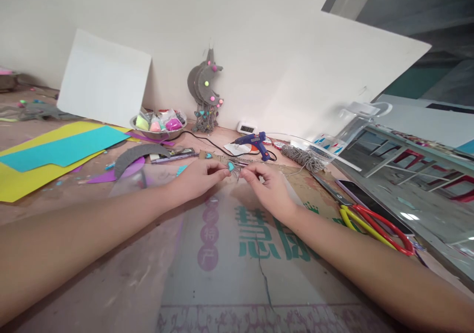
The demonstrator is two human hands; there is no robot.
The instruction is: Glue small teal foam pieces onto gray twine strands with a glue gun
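Left hand (196, 179): pinches teal piece (231, 166), centre frame; best held lightly, still
Right hand (271, 187): pinches thin strand (236, 174); even tension helps

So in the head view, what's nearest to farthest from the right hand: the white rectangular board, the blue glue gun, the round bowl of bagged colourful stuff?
1. Blue glue gun: just beyond the right hand.
2. Round bowl of bagged colourful stuff: farther off, to the left.
3. White rectangular board: farther left still, propped up.
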